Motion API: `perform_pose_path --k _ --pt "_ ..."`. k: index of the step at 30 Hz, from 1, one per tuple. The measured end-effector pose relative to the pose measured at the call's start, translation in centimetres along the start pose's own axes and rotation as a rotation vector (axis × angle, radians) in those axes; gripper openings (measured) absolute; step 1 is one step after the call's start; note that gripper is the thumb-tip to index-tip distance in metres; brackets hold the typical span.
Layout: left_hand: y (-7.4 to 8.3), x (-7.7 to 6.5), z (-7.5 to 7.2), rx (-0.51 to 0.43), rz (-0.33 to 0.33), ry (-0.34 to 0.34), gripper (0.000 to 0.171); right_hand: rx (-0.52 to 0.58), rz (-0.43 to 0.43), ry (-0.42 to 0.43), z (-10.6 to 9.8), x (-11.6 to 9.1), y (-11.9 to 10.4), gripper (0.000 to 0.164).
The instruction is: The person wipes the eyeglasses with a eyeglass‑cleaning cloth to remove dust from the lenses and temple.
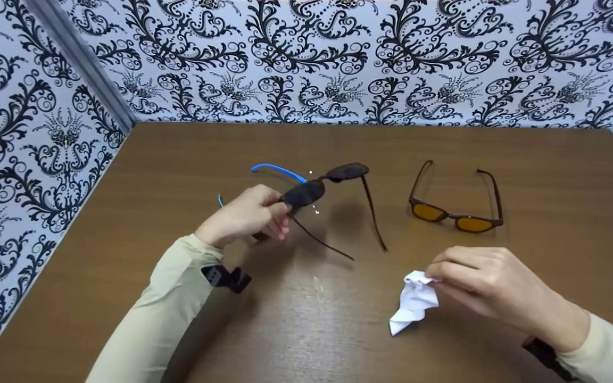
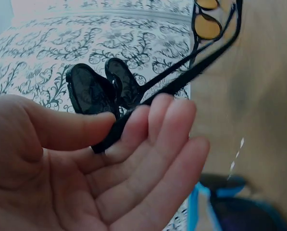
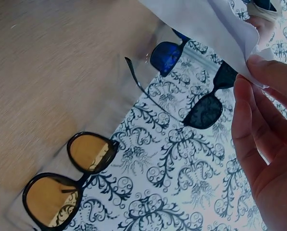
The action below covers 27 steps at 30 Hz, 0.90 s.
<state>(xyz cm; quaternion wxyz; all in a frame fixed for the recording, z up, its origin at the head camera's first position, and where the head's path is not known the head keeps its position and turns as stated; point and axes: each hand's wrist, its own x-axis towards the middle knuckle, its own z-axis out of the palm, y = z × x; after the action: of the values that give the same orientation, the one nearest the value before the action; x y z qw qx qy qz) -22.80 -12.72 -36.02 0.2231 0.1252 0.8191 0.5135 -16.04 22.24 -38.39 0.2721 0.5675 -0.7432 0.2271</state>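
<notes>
My left hand pinches a pair of black sunglasses between thumb and fingers, near one hinge. The sunglasses are held above the table, their temples unfolded and directed toward me. In the left wrist view the thumb presses the frame while the other fingers extend loosely. My right hand pinches a crumpled white cloth by its top edge, and the cloth hangs down. Behind the left hand lies a second pair of sunglasses with blue temples, mostly hidden; its dark blue lens shows in the right wrist view.
Glasses with orange lenses rest on the brown wooden table, right of the black sunglasses and beyond the right hand, temples open toward the back. Patterned black-and-white walls border the table at the back and left.
</notes>
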Motion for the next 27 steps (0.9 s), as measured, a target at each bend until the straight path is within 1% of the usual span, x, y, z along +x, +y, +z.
perform_pose_path --k 2,4,8,10,13,15,17,20,23,25,27 --pt "0.7 0.1 -0.2 0.114 0.025 0.061 0.023 -0.010 0.016 0.002 -0.1 -0.3 0.1 0.027" --pt "1.3 0.1 -0.2 0.255 0.068 0.122 0.025 -0.018 0.025 0.001 -0.2 -0.4 0.2 0.027" --pt "2.4 0.1 0.1 0.520 0.194 0.260 0.028 -0.022 0.032 -0.001 -0.1 -0.7 0.3 0.027" --pt "2.7 -0.1 0.6 0.631 0.240 0.343 0.026 -0.023 0.036 0.000 -0.1 -0.7 0.3 0.027" --pt "3.1 -0.3 1.8 0.802 0.286 0.466 0.019 -0.019 0.043 0.008 0.0 -0.9 0.4 0.027" --pt "3.1 -0.6 2.8 0.914 0.309 0.527 0.012 -0.016 0.052 0.008 0.1 -1.0 0.4 0.027" --pt "3.0 -0.8 3.9 1.030 0.355 0.574 0.007 -0.012 0.059 0.008 0.2 -1.1 0.4 0.027" --pt "2.5 -0.9 5.5 1.209 0.455 0.651 0.012 -0.012 0.072 0.006 0.2 -1.3 0.4 0.028" --pt "1.6 -0.7 7.0 1.400 0.559 0.756 0.015 -0.009 0.079 0.010 0.2 -1.4 0.5 0.027" --pt "0.9 -0.4 7.8 1.493 0.605 0.811 0.014 -0.010 0.081 0.013 0.3 -1.5 0.5 0.027" --pt "0.2 -0.1 8.5 1.569 0.620 0.834 0.011 -0.012 0.082 0.012 0.3 -1.6 0.5 0.027"
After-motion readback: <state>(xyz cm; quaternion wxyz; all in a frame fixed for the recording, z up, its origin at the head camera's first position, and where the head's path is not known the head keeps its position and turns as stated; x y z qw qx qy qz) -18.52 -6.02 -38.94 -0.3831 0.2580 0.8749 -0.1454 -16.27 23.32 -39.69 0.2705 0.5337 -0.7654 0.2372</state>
